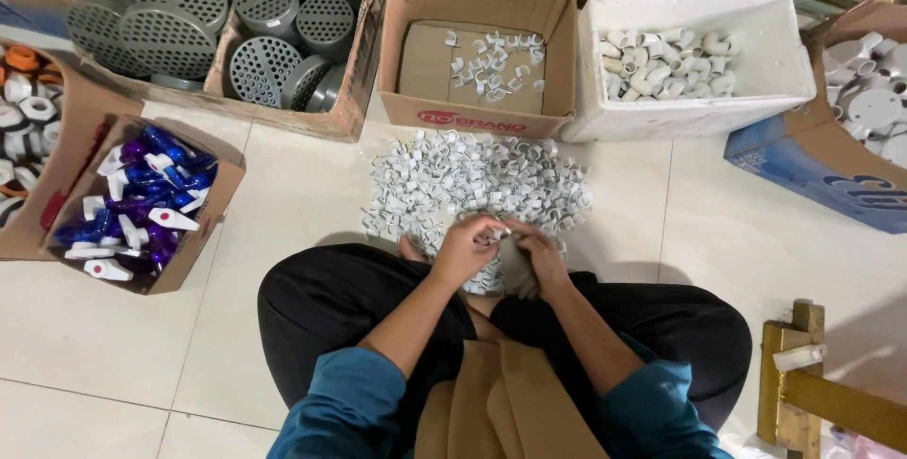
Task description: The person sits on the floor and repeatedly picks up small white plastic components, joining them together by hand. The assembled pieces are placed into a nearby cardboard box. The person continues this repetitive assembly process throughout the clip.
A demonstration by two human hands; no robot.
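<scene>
Both hands' grips pinch white clips; cardboard box holds more

1. ahead of us, an open brown cardboard box with a red-printed front.
2. right of it, a white foam box.
3. far right, a blue carton.

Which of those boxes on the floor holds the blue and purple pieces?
The small cardboard box at the left, beside the person's knee. The other boxes hold grey perforated discs, white clips or white elbow fittings.
</scene>
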